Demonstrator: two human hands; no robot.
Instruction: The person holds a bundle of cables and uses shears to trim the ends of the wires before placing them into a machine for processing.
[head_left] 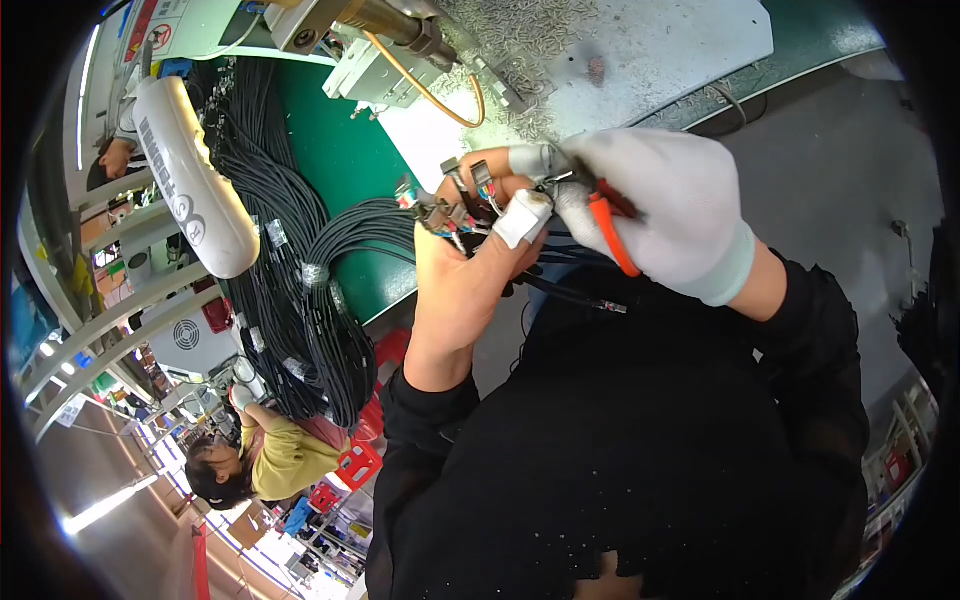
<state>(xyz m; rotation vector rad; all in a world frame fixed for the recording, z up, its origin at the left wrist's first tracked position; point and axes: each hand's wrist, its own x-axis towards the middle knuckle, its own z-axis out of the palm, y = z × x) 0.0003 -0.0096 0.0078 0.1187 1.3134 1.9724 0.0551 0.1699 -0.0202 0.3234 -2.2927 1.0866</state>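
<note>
My left hand (475, 255), with white tape on its thumb and a cover on a fingertip, is closed around several black cables whose ends carry metal connectors (483, 180) and coloured wires. My right hand (655, 200), in a white glove with a pale green cuff, grips a hand tool with orange-red handles (612, 235), seemingly pliers or cutters. The tool's tip meets the cable ends at my left fingertips; glove and fingers hide part of it. One black cable with a connector end (612, 307) hangs below my hands.
A large bundle of black cables (290, 200) lies on the green bench (345, 150) at left. Behind my hands stands a metal machine (385, 75) beside a white board (690, 50) strewn with small metal bits. A white tubular lamp (195, 175) hangs left. Another person (285, 455) sits further left.
</note>
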